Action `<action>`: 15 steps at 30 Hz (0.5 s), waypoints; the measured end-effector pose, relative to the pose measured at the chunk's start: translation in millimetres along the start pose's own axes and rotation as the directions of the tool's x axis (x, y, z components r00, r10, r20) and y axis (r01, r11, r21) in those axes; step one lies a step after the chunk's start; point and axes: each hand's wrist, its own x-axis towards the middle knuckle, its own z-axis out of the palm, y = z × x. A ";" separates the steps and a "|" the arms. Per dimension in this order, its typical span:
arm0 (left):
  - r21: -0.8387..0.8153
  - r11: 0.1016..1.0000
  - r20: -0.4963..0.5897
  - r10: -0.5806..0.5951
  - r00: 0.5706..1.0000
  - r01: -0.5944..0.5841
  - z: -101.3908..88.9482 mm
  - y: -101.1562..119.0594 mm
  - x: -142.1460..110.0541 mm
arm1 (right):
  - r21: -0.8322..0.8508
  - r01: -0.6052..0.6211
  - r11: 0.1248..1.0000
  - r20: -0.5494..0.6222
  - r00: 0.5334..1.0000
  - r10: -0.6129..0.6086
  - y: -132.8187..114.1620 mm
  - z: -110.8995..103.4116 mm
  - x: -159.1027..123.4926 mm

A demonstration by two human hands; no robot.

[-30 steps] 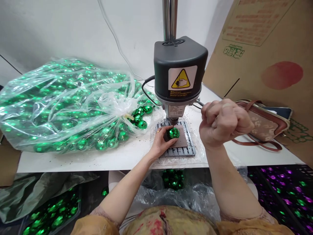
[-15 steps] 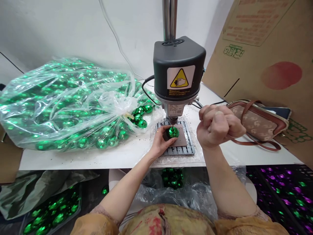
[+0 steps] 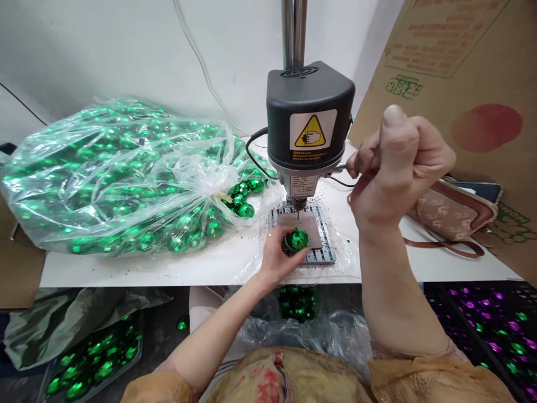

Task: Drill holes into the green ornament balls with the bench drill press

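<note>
Between the thumb and fingers of my left hand (image 3: 280, 253) is a shiny green faceted ball (image 3: 299, 239), tilted just in front of the drill bit. The drill press (image 3: 310, 115) stands over a slotted metal base plate (image 3: 324, 254) with a brown board (image 3: 315, 224) on it. Its thin bit (image 3: 298, 214) points down, apart from the ball. My right hand (image 3: 392, 168) is closed in a fist around the press's feed lever (image 3: 340, 167), of which only a short metal piece shows beside the fingers.
A tied clear bag (image 3: 126, 184) of green balls fills the table's left, with several loose balls (image 3: 245, 209) beside it. A patterned bag (image 3: 455, 210) and a cardboard box (image 3: 453, 73) are at the right. Below are more green balls (image 3: 296, 302) in plastic and a tray (image 3: 94, 358).
My left hand has drawn the ball toward me from under the bit and tipped it. My right fist has risen with the lever, and the bit is off the ball.
</note>
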 end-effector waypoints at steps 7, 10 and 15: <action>0.120 0.878 0.405 0.383 0.830 -0.463 -34.6 13.1 -50.0 | -0.037 0.032 0.999 0.046 0.998 -0.031 -4.2 -0.9 -5.7; 0.252 0.905 0.239 0.286 0.928 -0.343 -56.2 -6.8 -13.0 | -0.037 0.028 0.999 0.035 0.999 -0.027 -3.8 0.1 -6.4; 0.707 0.687 0.005 -0.241 0.970 0.167 -82.0 -42.2 81.1 | 0.008 0.036 0.999 0.001 0.999 -0.036 2.3 -0.3 -5.2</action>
